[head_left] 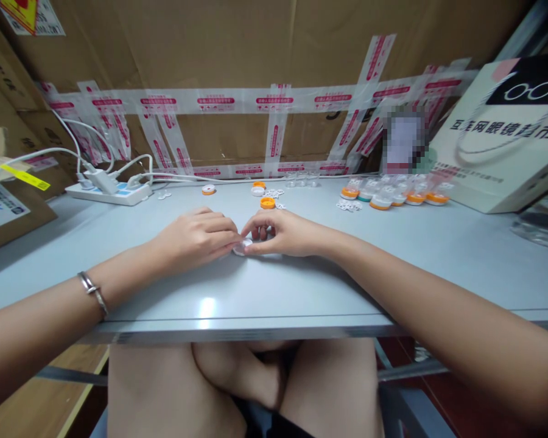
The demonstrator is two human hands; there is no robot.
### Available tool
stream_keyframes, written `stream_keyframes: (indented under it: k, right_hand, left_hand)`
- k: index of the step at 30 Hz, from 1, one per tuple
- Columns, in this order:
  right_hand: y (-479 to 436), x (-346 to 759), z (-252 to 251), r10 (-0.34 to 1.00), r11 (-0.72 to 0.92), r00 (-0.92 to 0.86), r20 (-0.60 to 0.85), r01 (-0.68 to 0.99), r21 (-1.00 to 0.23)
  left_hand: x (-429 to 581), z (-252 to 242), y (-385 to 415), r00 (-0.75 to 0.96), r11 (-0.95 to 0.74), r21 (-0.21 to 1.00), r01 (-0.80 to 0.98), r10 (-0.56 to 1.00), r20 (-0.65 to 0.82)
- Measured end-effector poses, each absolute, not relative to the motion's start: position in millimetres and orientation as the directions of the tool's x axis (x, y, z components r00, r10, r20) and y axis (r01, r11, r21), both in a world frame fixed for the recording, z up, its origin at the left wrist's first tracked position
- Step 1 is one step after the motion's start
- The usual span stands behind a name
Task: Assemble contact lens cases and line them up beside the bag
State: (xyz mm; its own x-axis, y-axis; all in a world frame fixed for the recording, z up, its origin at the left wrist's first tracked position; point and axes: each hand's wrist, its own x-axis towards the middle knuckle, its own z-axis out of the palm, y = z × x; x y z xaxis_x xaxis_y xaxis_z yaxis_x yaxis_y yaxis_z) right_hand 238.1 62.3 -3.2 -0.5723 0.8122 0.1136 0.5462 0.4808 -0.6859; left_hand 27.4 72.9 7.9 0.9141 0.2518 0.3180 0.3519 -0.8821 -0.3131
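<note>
My left hand (196, 237) and my right hand (285, 233) meet at the middle of the pale grey table (265, 292). Both sets of fingers are curled and pinch a small clear round piece (242, 246) that lies on the table between them. A metal bracelet (94, 291) sits on my left wrist. Just beyond my right hand are an orange cap (267, 202), a white cap (257, 191) and small white parts (274, 194).
A white power strip (107, 191) with plugs and cables lies at the back left. Several clear containers with orange or teal lids (393, 196) stand at the back right, beside a printed paper bag (502, 140). Taped cardboard (256, 73) walls the back.
</note>
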Motion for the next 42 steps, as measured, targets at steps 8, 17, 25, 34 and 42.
stream_keyframes:
  k: [8, 17, 25, 34, 42]
  right_hand:
    - [63, 238, -4, 0.803, 0.49, -0.584, 0.115, 0.538, -0.686]
    - [60, 237, -2, 0.814, 0.487, -0.566, 0.128, 0.546, -0.682]
    - [59, 237, -10, 0.813, 0.475, -0.541, 0.214, 0.405, -0.782]
    - [60, 240, -13, 0.787, 0.492, -0.566, 0.246, 0.333, -0.805]
    - [60, 239, -13, 0.776, 0.517, -0.579, 0.25, 0.357, -0.778]
  left_hand:
    - [28, 6, 73, 0.927, -0.872, -0.42, 0.251, 0.093, 0.362]
    - [15, 1, 53, 0.855, -0.912, -0.089, 0.401, 0.337, 0.395]
    - [9, -5, 46, 0.83, -0.895, 0.036, 0.446, 0.428, 0.357]
    - [13, -9, 44, 0.814, -0.887, 0.013, 0.461, 0.428, 0.392]
    - [15, -8, 43, 0.822, -0.89, -0.015, 0.455, 0.414, 0.391]
